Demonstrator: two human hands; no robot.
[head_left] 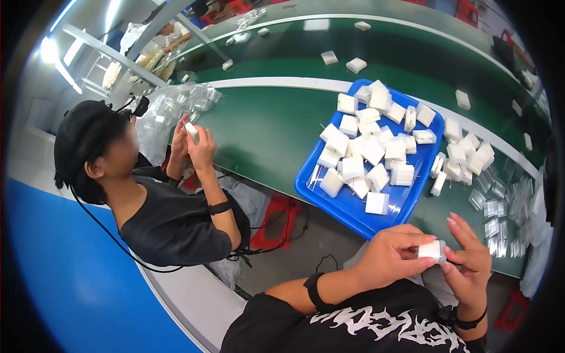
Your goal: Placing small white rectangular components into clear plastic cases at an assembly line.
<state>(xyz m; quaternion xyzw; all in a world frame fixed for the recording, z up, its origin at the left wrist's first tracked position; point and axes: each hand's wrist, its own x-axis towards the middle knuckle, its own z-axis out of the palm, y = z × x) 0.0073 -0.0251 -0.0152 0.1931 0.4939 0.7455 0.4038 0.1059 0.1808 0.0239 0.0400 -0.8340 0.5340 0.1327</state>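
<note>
A small white block (428,251) with a clear plastic end is held between both of my hands, over the near edge of the green table. My left hand (389,254) pinches its left side between thumb and fingers. At the clear end, the thumb and a finger of my right hand (471,262) close on the piece, while the index finger points up. Just beyond my hands lies a blue tray (305,176) heaped with similar white blocks (372,150), some with thin metal pins showing.
Right of the tray are more white blocks (469,154) and a spread of clear plastic sleeves (496,209). A green conveyor belt (406,73) carries scattered blocks behind a pale rail. To my left, a co-worker (170,206) handles a white piece near clear plastic bags (170,112). A red stool (273,220) stands below.
</note>
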